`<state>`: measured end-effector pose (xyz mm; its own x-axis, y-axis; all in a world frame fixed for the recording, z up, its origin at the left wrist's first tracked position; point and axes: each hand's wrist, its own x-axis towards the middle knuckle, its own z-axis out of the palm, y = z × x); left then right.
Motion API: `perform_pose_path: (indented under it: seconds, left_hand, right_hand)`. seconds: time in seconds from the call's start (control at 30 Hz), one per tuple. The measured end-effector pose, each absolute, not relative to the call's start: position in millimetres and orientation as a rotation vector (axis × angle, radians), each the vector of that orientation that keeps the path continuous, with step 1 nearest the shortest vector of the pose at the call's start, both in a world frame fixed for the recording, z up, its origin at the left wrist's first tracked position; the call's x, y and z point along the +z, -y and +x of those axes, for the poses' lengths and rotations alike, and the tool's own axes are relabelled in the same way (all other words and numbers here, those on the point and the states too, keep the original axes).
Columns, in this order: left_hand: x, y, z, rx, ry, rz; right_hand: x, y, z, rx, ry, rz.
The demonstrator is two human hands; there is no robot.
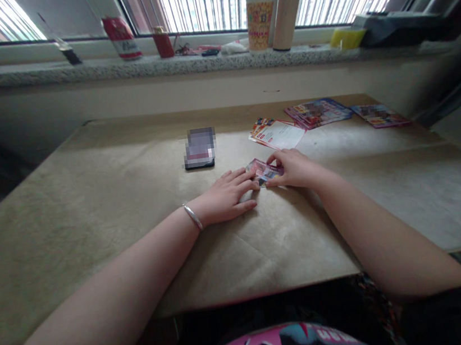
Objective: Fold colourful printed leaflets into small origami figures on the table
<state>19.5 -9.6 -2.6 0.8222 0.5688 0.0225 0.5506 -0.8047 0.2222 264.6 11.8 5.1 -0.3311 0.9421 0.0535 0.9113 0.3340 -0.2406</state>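
A small colourful printed card [261, 172] lies on the beige-covered table in front of me. My left hand [229, 196], a silver bracelet at its wrist, rests flat with fingers stretched out, their tips on the card's left end. At the other end, my right hand [295, 168] has thumb and fingers bent around the card's edges, gripping it. Parts of the card are hidden beneath my fingers. Just beyond my hands sit a fanned group of cards with a white one [280, 133] on top.
A phone [199, 148] lies left of the cards. Farther right are a colourful card pile [320, 112] and another small pile [380, 115]. The stone windowsill [94, 71] carries a red-and-white can [123, 38], a red jar [163, 42], a patterned cup [260, 21] and a yellow item [346, 38].
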Motion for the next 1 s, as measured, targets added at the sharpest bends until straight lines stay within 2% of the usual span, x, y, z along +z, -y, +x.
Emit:
perform_pose_path:
  seconds: [0.27,1.0]
  left_hand:
    - [-2.4,9.5,19.7,0.144,-0.865,2.785]
    - [-2.8,9.1,19.8,0.148,-0.87,2.762]
  right_hand:
    - [8.5,-10.2,273.3,0.459,2.306,-1.878]
    - [18.5,-17.5,312.1,0.566,2.281,-2.191]
